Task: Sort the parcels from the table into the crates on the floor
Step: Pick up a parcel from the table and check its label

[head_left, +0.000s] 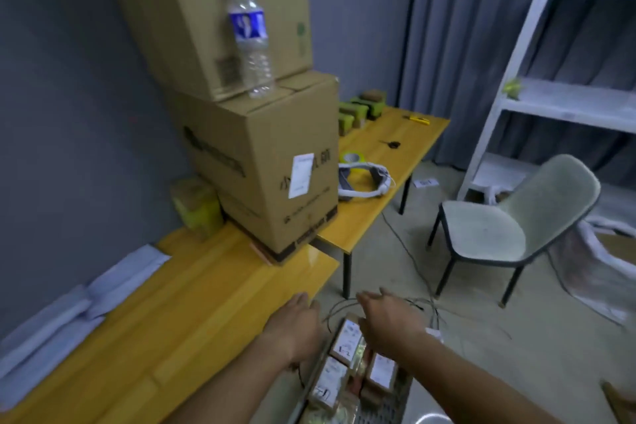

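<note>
So both hands are empty right now: the left hand (297, 327) hovers at the near edge of the table (192, 313), fingers loosely relaxed, and the right hand (389, 320) reaches out with fingers spread just right of that edge. Several small parcels (347, 341) already sit in the crate (389, 403) on the floor below the table's near corner. They look like light, stiff little cardboard boxes with labels, so pinching the sides should work fine. Further back on the table stand stacked cardboard boxes (261, 162) with a water bottle (249, 31), white mailers (86, 299) along its left side. A chair (516, 220) sits right of the table on the concrete floor.
</note>
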`<state>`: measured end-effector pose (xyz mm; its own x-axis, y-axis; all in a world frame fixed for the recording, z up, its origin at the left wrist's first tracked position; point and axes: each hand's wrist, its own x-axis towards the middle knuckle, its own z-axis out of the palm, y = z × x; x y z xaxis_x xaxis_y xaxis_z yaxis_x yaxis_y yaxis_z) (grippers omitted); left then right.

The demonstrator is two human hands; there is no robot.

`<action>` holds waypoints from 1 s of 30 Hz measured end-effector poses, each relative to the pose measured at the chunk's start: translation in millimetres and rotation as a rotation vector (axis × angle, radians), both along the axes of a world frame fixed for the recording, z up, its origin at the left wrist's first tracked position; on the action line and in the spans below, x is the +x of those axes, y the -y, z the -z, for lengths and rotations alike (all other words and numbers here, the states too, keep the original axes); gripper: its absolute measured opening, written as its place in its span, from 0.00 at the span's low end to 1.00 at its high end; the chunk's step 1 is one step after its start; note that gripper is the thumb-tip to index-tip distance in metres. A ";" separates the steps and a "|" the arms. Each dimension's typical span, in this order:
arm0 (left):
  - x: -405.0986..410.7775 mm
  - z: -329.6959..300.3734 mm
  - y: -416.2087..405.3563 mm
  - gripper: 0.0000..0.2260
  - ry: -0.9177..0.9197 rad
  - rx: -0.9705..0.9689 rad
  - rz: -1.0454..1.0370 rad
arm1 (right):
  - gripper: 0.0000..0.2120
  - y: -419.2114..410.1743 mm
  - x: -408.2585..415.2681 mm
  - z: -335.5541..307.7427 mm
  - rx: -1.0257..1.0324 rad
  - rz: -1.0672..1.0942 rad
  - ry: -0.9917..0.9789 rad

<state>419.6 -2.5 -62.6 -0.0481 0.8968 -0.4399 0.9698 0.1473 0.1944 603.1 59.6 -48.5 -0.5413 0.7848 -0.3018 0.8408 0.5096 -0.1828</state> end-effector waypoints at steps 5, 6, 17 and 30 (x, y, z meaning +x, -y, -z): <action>-62.3 -51.7 78.9 0.27 -0.037 0.029 -0.207 | 0.26 46.6 -75.1 -45.7 0.020 -0.224 0.000; -76.2 -59.1 95.1 0.27 -0.046 0.033 -0.243 | 0.27 57.4 -91.8 -51.7 0.032 -0.268 -0.010; -226.9 -58.0 257.7 0.29 -0.082 0.029 -0.583 | 0.28 160.5 -258.4 -80.2 0.059 -0.615 0.007; -458.6 9.0 441.0 0.34 -0.142 -0.045 -0.927 | 0.28 293.1 -512.7 -37.5 0.030 -0.777 0.056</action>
